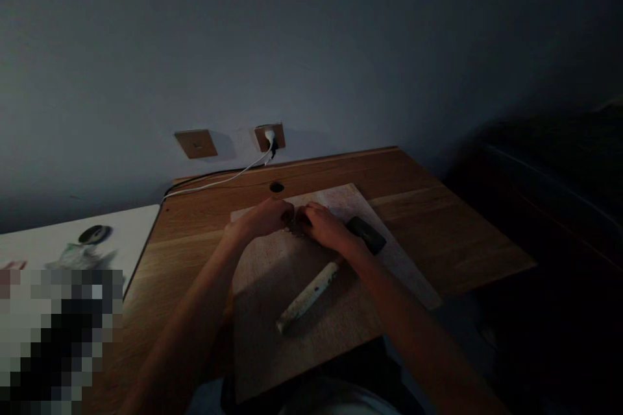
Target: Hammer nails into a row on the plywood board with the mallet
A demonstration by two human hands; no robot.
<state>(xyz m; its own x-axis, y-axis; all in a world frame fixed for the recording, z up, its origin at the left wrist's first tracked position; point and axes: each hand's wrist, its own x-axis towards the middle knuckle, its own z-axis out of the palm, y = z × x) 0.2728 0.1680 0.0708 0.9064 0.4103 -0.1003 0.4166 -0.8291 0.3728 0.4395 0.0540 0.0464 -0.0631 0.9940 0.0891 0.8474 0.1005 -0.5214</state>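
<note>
A pale wooden board (pixel 272 337) lies flat on a wooden desk. Over its far part, my left hand (pixel 267 216) and my right hand (pixel 318 224) are close together with fingers curled inward. Both look closed around something small and dark between the fingertips, too dim to name. A few light bits (pixel 287 229) show just below the fingers. On the board rests a mallet with a black head (pixel 367 234) and a pale, worn handle (pixel 309 297). My right forearm passes over the mallet and hides the part where head and handle meet.
The wooden desk (pixel 428 227) meets a wall with a plugged-in socket (pixel 277 136) and another plate (pixel 196 143). Cables (pixel 219 179) run left along the desk's back edge. At left, a white table (pixel 131 227) carries a dark round object (pixel 95 234) and a crumpled plastic bag (pixel 80 257).
</note>
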